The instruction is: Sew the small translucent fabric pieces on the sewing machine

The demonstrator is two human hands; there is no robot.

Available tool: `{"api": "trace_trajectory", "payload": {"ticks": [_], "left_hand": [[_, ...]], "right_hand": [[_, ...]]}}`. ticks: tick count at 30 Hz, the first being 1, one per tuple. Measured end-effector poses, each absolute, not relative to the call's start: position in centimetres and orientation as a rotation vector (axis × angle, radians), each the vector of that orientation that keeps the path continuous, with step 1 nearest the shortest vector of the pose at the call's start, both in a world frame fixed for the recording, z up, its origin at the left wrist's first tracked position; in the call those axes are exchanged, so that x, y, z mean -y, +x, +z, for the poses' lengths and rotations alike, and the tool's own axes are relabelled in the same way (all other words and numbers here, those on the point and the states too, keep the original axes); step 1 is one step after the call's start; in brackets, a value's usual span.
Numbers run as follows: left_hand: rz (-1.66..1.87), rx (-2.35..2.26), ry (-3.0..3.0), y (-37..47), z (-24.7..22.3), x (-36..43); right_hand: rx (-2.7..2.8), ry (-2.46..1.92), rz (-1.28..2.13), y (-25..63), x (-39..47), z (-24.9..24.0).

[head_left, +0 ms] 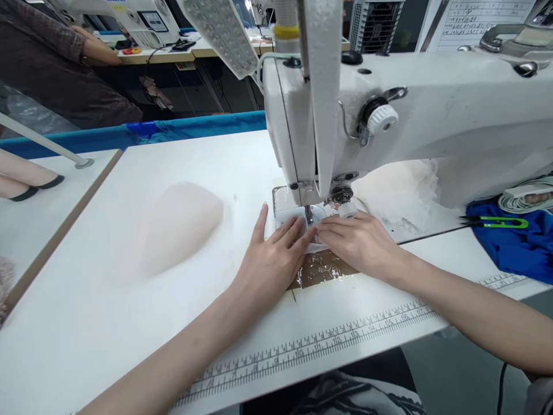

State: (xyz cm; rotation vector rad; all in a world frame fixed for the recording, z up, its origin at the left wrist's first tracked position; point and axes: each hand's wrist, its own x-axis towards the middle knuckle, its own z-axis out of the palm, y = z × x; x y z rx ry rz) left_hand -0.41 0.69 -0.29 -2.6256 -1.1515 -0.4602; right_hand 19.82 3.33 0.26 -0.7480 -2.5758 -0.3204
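Observation:
A white sewing machine (298, 115) stands over the table, its presser foot (308, 215) down between my hands. Just left of the foot, my left hand (276, 253) lies flat with its fingers spread, fingertips on the machine bed. On the right, my right hand (360, 239) has its fingers pressed together at the edge of a small piece of thin white fabric (317, 248), close to the foot. Most of that fabric is hidden under my fingers. Brown tape under clear film (326, 270) covers the bed in front of it.
A sheer pale fabric piece (184, 227) lies to the left. More sheer fabric (401, 196) is heaped beneath the machine arm. Green thread snips (496, 222) rest by blue cloth (510, 248) at right. A printed ruler (319, 351) runs along the front edge. Another person (56, 69) is at upper left.

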Motion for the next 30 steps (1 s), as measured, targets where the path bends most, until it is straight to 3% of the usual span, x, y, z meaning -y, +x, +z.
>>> {"api": "trace_trajectory", "payload": {"ticks": [30], "left_hand": [[-0.604,1.141,-2.623,-0.6,-0.2,-0.3]], "right_hand": [[2.584,-0.724,-0.321,19.8,-3.9,0.2]]}}
